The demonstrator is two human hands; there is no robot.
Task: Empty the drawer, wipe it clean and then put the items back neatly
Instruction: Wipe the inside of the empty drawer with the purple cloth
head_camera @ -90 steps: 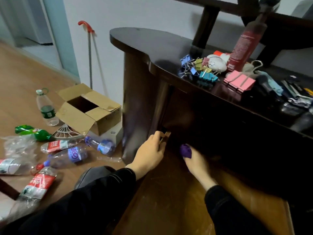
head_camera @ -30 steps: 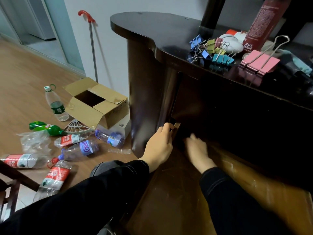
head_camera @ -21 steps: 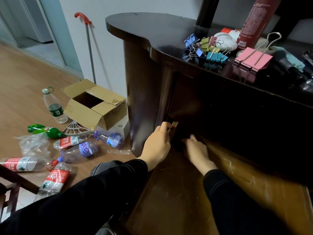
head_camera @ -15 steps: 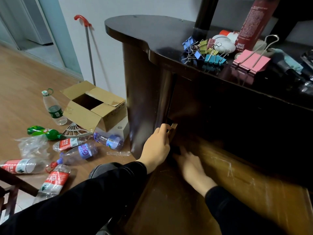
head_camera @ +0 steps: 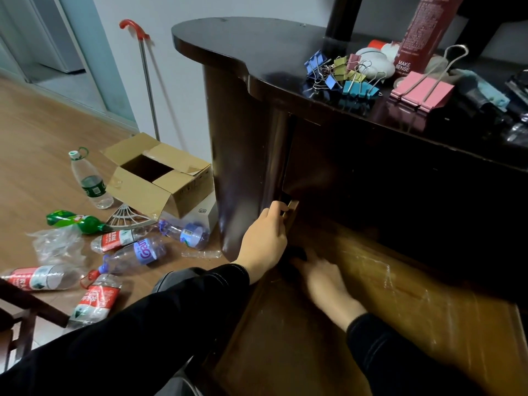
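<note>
A dark, glossy table (head_camera: 257, 47) is standing against a pale wall, on a wood-plank floor (head_camera: 34, 144). On the table's top a heap of small coloured binder clips (head_camera: 343, 78) is lying. Two large pink binder clips (head_camera: 420, 91) are lying just right of the heap, and a tall red bottle (head_camera: 420, 32) is standing behind them. Left of the table a red-handled pole (head_camera: 145, 75) is leaning on the wall. An open cardboard box (head_camera: 160, 178) is sitting on the floor, and plastic bottles (head_camera: 137, 254) are lying scattered beside it.

The drawer (head_camera: 385, 310) is jutting out from under the table's top, its scratched wooden bottom showing. The left hand (head_camera: 264, 241) is gripping the drawer's left side edge close to the table's front, fingers curled over it. The right hand (head_camera: 323, 278) is reaching inside the drawer, low over its bottom. It is blurred, so I cannot tell whether it is clenched or grasping anything. A small dark thing (head_camera: 297, 254) is lying at its fingertips, too dim to name.
</note>
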